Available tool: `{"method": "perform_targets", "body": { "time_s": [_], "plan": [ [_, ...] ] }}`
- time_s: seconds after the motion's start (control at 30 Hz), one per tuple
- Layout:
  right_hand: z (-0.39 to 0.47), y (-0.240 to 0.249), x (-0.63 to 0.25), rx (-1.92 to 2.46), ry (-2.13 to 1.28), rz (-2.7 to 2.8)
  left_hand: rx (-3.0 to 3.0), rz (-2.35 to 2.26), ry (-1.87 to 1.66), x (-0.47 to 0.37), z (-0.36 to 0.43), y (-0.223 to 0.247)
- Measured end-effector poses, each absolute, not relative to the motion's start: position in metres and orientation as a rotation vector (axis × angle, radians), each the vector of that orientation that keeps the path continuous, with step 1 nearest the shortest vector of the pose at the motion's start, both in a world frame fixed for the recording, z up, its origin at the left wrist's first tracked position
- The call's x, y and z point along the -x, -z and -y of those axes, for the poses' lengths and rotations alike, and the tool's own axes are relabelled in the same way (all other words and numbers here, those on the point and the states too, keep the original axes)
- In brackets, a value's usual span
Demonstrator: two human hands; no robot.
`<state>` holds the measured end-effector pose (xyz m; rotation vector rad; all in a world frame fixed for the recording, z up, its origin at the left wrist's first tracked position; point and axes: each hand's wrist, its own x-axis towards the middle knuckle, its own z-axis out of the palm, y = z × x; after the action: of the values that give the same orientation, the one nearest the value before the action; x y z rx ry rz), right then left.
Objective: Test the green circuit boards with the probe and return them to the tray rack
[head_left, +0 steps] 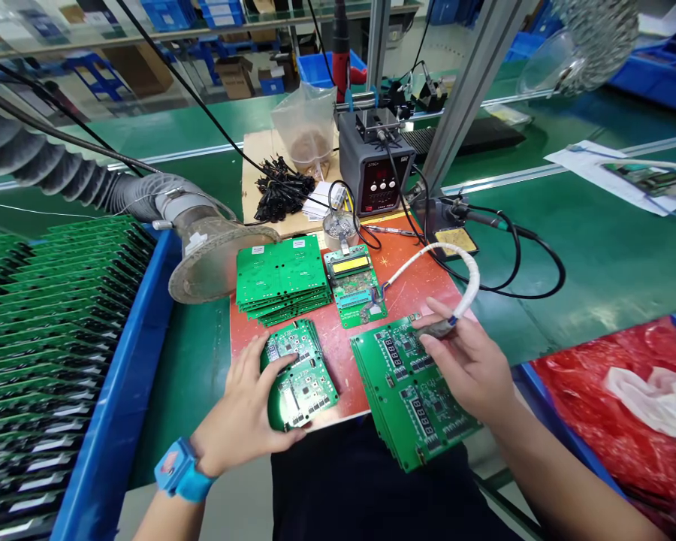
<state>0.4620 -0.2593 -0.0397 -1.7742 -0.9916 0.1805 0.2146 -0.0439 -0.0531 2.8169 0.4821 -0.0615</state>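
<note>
My left hand, with a blue wristband, rests at the left side of a small stack of green circuit boards. Its fingers are spread, the index finger lying over the top board and the thumb by the near edge. Between the fingers of my right hand is the dark grey probe on a white-wrapped cable. The probe is over the far edge of another circuit board stack with digit displays; whether its tip touches is hidden. The cable leads to a programmer board with a yellow screen.
Behind the left boards stands a taller board stack, beside a fume extraction hood. A soldering station and iron are behind. A blue crate of boards flanks the left; a red-lined bin, the right.
</note>
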Motion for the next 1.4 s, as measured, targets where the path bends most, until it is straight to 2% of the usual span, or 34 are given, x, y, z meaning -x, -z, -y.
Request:
{"method": "perform_targets", "body": {
  "time_s": [0.43, 0.97, 1.13, 1.27, 1.4],
  "plan": [
    [0.25, 0.033, -0.46, 1.915, -0.008, 1.03, -2.698, -0.555, 0.182, -0.215, 0.049, 0.047],
    [0.254, 0.034, -0.463, 1.869, -0.04, 1.107, -2.662, -0.548, 0.237, -0.224, 0.042, 0.042],
    [0.252, 0.031, -0.462, 1.879, -0.039, 1.123, -2.75, -0.555, -0.048, -0.233, 0.058, 0.041],
    [0.252, 0.032, -0.463, 1.87, -0.005, 1.138, -2.701, -0.206, -0.417, -0.254, 0.092, 0.034],
    [0.253, 0.032, -0.464, 1.864, 0.014, 1.158, -2.58, 0.107, -0.529, -0.274, 0.121, 0.025]
  ]
}}
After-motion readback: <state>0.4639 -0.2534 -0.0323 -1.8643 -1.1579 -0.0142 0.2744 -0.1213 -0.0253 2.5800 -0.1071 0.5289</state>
